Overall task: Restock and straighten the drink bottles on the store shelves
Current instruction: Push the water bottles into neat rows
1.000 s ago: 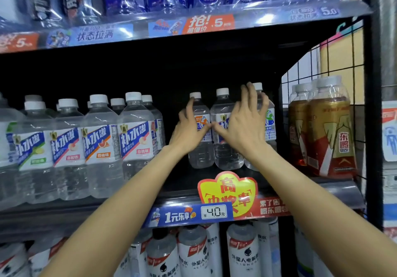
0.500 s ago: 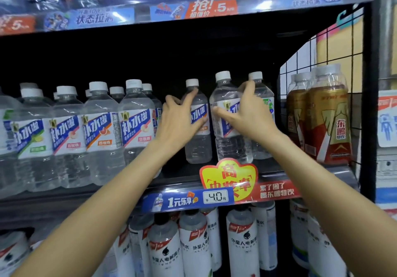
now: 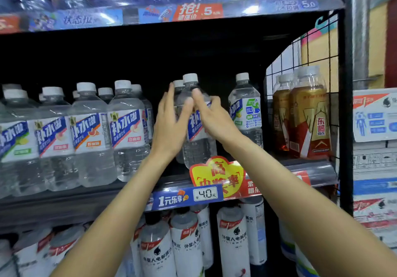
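Observation:
On the middle shelf, a clear electrolyte-water bottle with a white cap and blue label stands near the front edge. My right hand grips its right side at label height, thumb across the front. My left hand presses on its left side with straight fingers, thumb on the front. A second clear bottle stands right behind it, mostly hidden. A third, green-labelled bottle stands apart to the right.
A packed row of the same clear bottles fills the shelf's left. Golden-brown drink bottles stand at the right by a wire grid panel. A yellow promo tag sticks up from the shelf edge. White bottles fill the shelf below.
The middle bottle has slid left, now in front of the left bottle, leaving a gap to the green-labelled one. Both hands have closed in on that one bottle.

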`<state>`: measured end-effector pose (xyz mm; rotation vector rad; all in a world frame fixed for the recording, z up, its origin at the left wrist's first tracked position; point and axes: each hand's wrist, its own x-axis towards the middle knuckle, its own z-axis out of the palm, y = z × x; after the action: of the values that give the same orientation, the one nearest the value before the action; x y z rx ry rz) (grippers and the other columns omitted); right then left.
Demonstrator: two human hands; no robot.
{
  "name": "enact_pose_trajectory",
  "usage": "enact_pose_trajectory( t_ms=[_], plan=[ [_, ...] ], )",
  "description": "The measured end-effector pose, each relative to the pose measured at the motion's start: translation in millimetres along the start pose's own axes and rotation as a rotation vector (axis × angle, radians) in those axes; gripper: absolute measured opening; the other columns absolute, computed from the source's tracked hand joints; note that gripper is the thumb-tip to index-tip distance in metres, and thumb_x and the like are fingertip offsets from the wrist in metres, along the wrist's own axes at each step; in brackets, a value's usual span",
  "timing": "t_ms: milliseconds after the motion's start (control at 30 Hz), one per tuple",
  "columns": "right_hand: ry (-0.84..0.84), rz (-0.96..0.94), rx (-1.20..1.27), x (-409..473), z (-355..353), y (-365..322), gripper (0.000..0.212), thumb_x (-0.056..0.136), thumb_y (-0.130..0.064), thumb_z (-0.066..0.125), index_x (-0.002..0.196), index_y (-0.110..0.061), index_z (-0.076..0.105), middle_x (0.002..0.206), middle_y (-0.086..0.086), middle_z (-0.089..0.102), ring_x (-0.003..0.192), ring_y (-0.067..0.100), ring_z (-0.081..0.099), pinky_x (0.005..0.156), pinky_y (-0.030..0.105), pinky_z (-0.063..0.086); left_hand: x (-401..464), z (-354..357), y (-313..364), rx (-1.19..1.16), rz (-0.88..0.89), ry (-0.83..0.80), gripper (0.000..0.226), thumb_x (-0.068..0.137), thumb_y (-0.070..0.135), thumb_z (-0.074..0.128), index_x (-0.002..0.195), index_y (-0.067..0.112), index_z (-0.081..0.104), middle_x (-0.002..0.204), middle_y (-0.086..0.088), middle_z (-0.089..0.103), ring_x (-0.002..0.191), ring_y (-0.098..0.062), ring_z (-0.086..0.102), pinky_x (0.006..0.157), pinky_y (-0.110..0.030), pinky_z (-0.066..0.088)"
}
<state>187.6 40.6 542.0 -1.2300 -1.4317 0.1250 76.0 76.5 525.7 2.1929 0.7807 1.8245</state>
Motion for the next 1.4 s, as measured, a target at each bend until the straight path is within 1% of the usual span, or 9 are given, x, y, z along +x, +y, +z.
enact_pose_trajectory(
  t_ms=[100, 233, 533, 767, 900, 1033, 1200, 1300, 1400],
  plan=[
    [-0.097, 0.141, 0.400, 6, -1, 14, 0.064, 0.097, -0.060, 0.021, 0.138, -0.016, 0.043, 0.126, 0.007, 0.059, 0.115, 0.019, 0.057, 0.091, 0.031, 0.047, -8, 1, -1, 0.166, 0.132, -0.106, 0.092, 0.086, 0.055, 0.059, 0.153, 0.030, 0.001, 0.161, -0.002, 0.006, 0.147, -0.017, 0.013, 0.116, -0.038, 0.021],
    [-0.212, 0.326, 0.745, 19, 6, 32, 0.061, 0.095, -0.064, 0.024, 0.108, -0.020, 0.065, 0.106, 0.010, 0.072, 0.103, 0.024, 0.067, 0.099, 0.044, 0.048, -8, -3, -9, 0.558, 0.329, -0.181, 0.116, 0.072, 0.065, 0.067, 0.150, 0.029, -0.010, 0.161, -0.012, -0.002, 0.148, -0.029, 0.008, 0.117, -0.042, 0.013],
    [-0.325, 0.364, 0.881, 22, 28, 30, 0.064, 0.095, -0.062, 0.027, 0.129, -0.015, 0.055, 0.124, 0.018, 0.062, 0.118, 0.032, 0.058, 0.103, 0.048, 0.043, -3, -34, -19, 0.981, 0.509, -0.103, 0.103, 0.081, 0.081, 0.033, 0.153, 0.015, 0.005, 0.158, -0.017, 0.018, 0.148, -0.027, 0.007, 0.120, -0.041, -0.002],
    [-0.324, 0.304, 0.817, 13, 51, 13, 0.056, 0.098, -0.058, 0.022, 0.115, -0.020, 0.059, 0.101, 0.008, 0.069, 0.091, 0.019, 0.067, 0.085, 0.036, 0.053, -3, -67, -28, 1.119, 0.531, -0.060, 0.099, 0.081, 0.084, 0.022, 0.153, 0.017, 0.014, 0.159, -0.004, 0.021, 0.149, -0.023, 0.005, 0.118, -0.053, -0.002],
    [-0.285, 0.298, 0.758, 12, 74, 4, 0.060, 0.096, -0.063, 0.021, 0.120, -0.022, 0.058, 0.109, 0.009, 0.069, 0.099, 0.022, 0.068, 0.092, 0.039, 0.052, -3, -85, -38, 1.119, 0.525, -0.061, 0.100, 0.081, 0.082, 0.030, 0.153, 0.015, 0.014, 0.158, -0.002, 0.022, 0.148, -0.022, 0.007, 0.117, -0.056, -0.001],
    [-0.240, 0.347, 0.744, 15, 86, -1, 0.076, 0.092, -0.069, 0.026, 0.151, -0.021, 0.022, 0.123, 0.007, 0.065, 0.100, 0.020, 0.068, 0.098, 0.044, 0.049, -3, -91, -42, 0.994, 0.501, -0.070, 0.099, 0.082, 0.076, 0.037, 0.153, 0.011, 0.018, 0.159, -0.003, 0.018, 0.148, -0.018, 0.006, 0.118, -0.053, -0.005],
    [-0.361, 0.298, 0.683, 8, 55, -9, 0.055, 0.098, -0.054, 0.034, 0.130, -0.014, 0.053, 0.116, 0.011, 0.067, 0.111, 0.024, 0.062, 0.104, 0.040, 0.043, -18, -67, -25, 0.649, 0.788, 0.140, 0.056, 0.084, 0.027, 0.059, 0.135, 0.006, 0.051, 0.140, -0.008, 0.051, 0.135, -0.025, 0.040, 0.118, -0.050, 0.016],
    [-0.306, 0.127, 0.441, -4, 4, -8, 0.043, 0.097, -0.036, 0.049, 0.135, -0.015, 0.051, 0.133, 0.003, 0.056, 0.124, 0.013, 0.047, 0.105, 0.032, 0.034, -21, -41, -3, 0.463, 0.891, 0.261, 0.038, 0.084, 0.020, 0.057, 0.120, 0.006, 0.062, 0.115, -0.009, 0.067, 0.112, -0.026, 0.057, 0.103, -0.042, 0.040],
    [-0.155, -0.099, 0.198, -23, -50, 5, 0.030, 0.095, -0.021, 0.053, 0.125, -0.023, 0.055, 0.128, -0.002, 0.058, 0.119, 0.009, 0.052, 0.102, 0.029, 0.041, -16, -13, 12, 0.392, 0.850, 0.241, 0.034, 0.084, 0.022, 0.058, 0.115, 0.008, 0.064, 0.100, -0.003, 0.069, 0.096, -0.021, 0.060, 0.086, -0.032, 0.043]
  ],
)
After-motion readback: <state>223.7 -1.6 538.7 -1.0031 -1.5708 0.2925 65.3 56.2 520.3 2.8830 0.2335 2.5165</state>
